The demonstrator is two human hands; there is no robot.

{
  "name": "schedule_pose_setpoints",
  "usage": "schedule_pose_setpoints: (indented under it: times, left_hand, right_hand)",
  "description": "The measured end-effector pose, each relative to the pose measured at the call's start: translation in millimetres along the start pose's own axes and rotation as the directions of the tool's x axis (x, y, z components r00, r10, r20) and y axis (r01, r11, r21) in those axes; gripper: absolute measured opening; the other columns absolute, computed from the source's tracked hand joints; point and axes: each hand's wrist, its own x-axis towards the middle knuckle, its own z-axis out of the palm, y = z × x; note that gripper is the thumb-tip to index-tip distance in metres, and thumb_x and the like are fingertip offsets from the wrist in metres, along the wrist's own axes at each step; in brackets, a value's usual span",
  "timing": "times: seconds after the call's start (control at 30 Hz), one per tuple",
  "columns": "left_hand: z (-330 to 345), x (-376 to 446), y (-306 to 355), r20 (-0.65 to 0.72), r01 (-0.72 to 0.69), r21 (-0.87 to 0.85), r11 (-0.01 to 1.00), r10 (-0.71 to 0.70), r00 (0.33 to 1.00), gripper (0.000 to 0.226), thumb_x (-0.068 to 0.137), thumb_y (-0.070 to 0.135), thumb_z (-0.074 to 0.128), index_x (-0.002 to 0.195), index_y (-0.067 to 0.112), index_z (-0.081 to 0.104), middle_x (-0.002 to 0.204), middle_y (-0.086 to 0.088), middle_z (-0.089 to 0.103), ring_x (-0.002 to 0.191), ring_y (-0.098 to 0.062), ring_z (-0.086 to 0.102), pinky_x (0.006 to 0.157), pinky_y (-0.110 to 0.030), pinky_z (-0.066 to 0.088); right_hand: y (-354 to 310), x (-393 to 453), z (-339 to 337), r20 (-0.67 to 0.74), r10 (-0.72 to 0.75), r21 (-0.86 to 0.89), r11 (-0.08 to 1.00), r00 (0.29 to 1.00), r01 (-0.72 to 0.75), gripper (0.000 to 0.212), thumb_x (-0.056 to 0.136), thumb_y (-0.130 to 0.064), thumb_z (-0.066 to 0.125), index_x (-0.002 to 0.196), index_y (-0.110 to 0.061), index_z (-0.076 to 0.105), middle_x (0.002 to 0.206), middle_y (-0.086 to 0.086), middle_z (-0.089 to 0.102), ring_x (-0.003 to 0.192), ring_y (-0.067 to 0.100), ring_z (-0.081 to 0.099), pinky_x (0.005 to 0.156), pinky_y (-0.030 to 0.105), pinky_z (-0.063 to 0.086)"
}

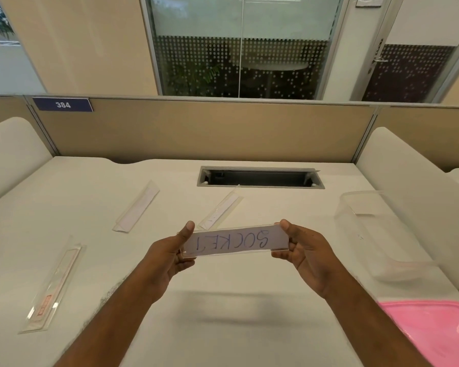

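Note:
A clear acrylic label holder [235, 242] with a white paper slip reading "SOCKET", upside down to me, hangs level above the white desk [223, 313]. My left hand [170, 256] pinches its left end, thumb on top. Its right end is pinched by my right hand [306, 254] in the same way. Three more clear holders lie flat on the desk: one with a blank slip [137, 206] at the far left, one [220, 209] just behind the held one, and one with a red-printed slip [52, 286] near the left edge.
A clear plastic tub [376, 234] stands open at the right, and its pink lid [432, 332] lies at the near right corner. An open cable slot [260, 177] is set into the desk's far side, below a beige partition. White side dividers flank the desk.

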Motion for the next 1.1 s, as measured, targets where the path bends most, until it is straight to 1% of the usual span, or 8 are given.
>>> schedule_pose_setpoints:
  times: [0.2,0.33,0.47,0.57,0.67,0.77,0.93,1.1]
  left_hand:
    - [6.1,3.4,5.1,-0.033,-0.04,-0.114,0.993,0.036,0.999,0.068,0.071,0.065,0.064,0.115,0.013,0.066,0.108,-0.015,0.072,0.093,-0.026,0.067,0.083,-0.035,0.054]
    - [25.7,0.6,-5.1,-0.154,-0.155,-0.215,0.964,0.123,0.98,0.059,0.073,0.056,0.066,0.113,0.012,0.067,0.111,-0.015,0.07,0.089,-0.025,0.066,0.082,-0.034,0.054]
    - [60.3,-14.3,-30.6,-0.21,-0.14,-0.142,0.98,0.108,0.972,0.055,0.063,0.059,0.069,0.098,0.017,0.068,0.105,-0.008,0.073,0.093,-0.028,0.071,0.083,-0.037,0.056]
    - [81.1,-25.4,-43.8,-0.227,-0.135,-0.095,0.986,0.11,0.968,0.059,0.059,0.065,0.071,0.094,0.017,0.072,0.093,0.001,0.077,0.084,-0.019,0.074,0.071,-0.028,0.058]
    - [93.6,-31.7,-41.3,-0.227,-0.153,-0.059,0.986,0.136,0.964,0.053,0.062,0.07,0.069,0.09,0.025,0.073,0.085,0.013,0.077,0.081,-0.012,0.073,0.065,-0.02,0.055]
    - [95.7,-32.1,-32.5,-0.265,-0.152,-0.054,0.987,0.132,0.955,0.04,0.066,0.069,0.067,0.082,0.033,0.069,0.076,0.019,0.075,0.084,-0.015,0.072,0.064,-0.02,0.052]
    - [89.8,-29.9,-23.2,-0.274,-0.179,-0.04,0.983,0.162,0.948,0.043,0.063,0.064,0.072,0.085,0.028,0.071,0.074,0.017,0.075,0.084,-0.017,0.07,0.062,-0.019,0.051]
    - [82.6,-25.4,-22.7,-0.228,-0.16,-0.001,0.987,0.156,0.961,0.03,0.07,0.046,0.081,0.089,0.026,0.072,0.078,0.013,0.076,0.083,-0.016,0.071,0.059,-0.016,0.051]
  right_hand:
    - [-2.5,7.8,3.9,-0.008,0.079,0.063,0.995,0.997,-0.078,0.046,0.066,-0.037,0.076,0.1,-0.008,0.071,0.09,0.018,0.072,0.073,0.026,0.068,0.06,0.032,0.057]
    - [6.8,10.0,11.1,-0.032,0.111,0.186,0.977,0.993,-0.103,0.043,0.066,-0.032,0.075,0.101,-0.008,0.068,0.09,0.017,0.073,0.075,0.025,0.07,0.061,0.032,0.059]
    - [22.1,8.5,24.7,-0.048,0.135,0.297,0.948,0.99,-0.115,0.037,0.064,-0.025,0.074,0.095,-0.005,0.068,0.091,0.019,0.072,0.074,0.026,0.07,0.066,0.034,0.06]
    - [36.5,4.1,32.6,-0.017,0.124,0.354,0.929,0.992,-0.11,0.034,0.067,-0.02,0.073,0.094,-0.001,0.07,0.099,0.022,0.072,0.082,0.029,0.071,0.072,0.035,0.06]
    - [48.7,-2.3,37.3,0.043,0.102,0.339,0.934,0.994,-0.11,0.041,0.079,-0.016,0.069,0.114,0.005,0.063,0.115,0.026,0.067,0.103,0.035,0.067,0.088,0.04,0.056]
    - [57.8,-6.2,39.0,0.062,0.095,0.339,0.934,0.994,-0.11,0.053,0.078,-0.012,0.071,0.125,0.006,0.054,0.12,0.026,0.064,0.109,0.039,0.064,0.1,0.048,0.047]
    - [62.5,-8.9,41.6,0.02,0.109,0.265,0.958,0.994,-0.11,0.063,0.067,-0.01,0.08,0.122,0.0,0.052,0.116,0.026,0.065,0.103,0.038,0.067,0.095,0.049,0.05]
    - [63.8,-10.9,40.7,0.005,0.097,0.096,0.991,0.995,-0.097,0.064,0.062,-0.015,0.087,0.118,-0.008,0.057,0.111,0.026,0.066,0.101,0.035,0.068,0.091,0.048,0.054]
